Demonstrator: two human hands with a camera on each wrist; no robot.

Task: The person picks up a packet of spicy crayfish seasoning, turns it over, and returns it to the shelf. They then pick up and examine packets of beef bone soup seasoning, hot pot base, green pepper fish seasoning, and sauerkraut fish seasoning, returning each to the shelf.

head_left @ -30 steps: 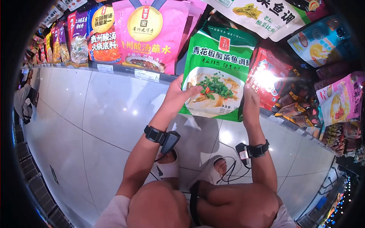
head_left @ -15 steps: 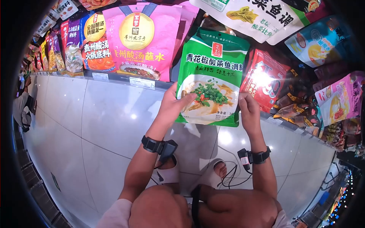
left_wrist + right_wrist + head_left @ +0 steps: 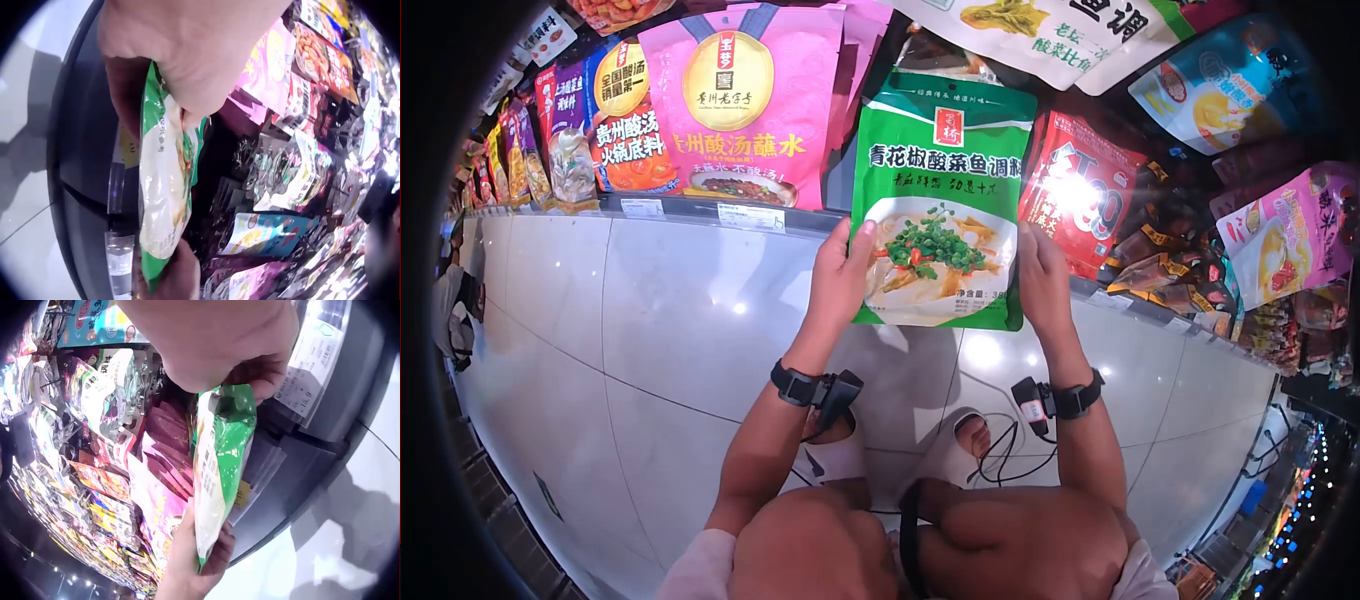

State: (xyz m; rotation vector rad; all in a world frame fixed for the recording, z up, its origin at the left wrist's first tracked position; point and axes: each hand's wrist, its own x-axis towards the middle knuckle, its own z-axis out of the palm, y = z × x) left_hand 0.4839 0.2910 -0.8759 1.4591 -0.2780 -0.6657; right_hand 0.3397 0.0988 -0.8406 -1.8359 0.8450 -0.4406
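A green seasoning packet (image 3: 940, 180) with a bowl of fish and green peppercorns printed on it is held upright, front towards the head camera. My left hand (image 3: 840, 275) grips its left edge, thumb on the front. On the opposite edge my right hand (image 3: 1048, 280) pinches the packet low down. Seen edge-on in the left wrist view, the packet (image 3: 164, 194) looks thin and slightly bulging, with its back mostly hidden. The right wrist view shows the packet's other edge (image 3: 219, 462) between both hands, in front of the shelf edge.
Behind the packet, a shelf holds a large pink pouch (image 3: 745, 110), an orange-and-blue pouch (image 3: 628, 120), a red packet (image 3: 1080, 190) and a teal pouch (image 3: 1205, 85). Price labels (image 3: 750, 217) line its front edge. Below lies a pale tiled floor (image 3: 680, 320).
The packet and both hands have shifted slightly left and a little lower in the head view. My left thumb has drawn back from the printed bowl towards the packet's edge.
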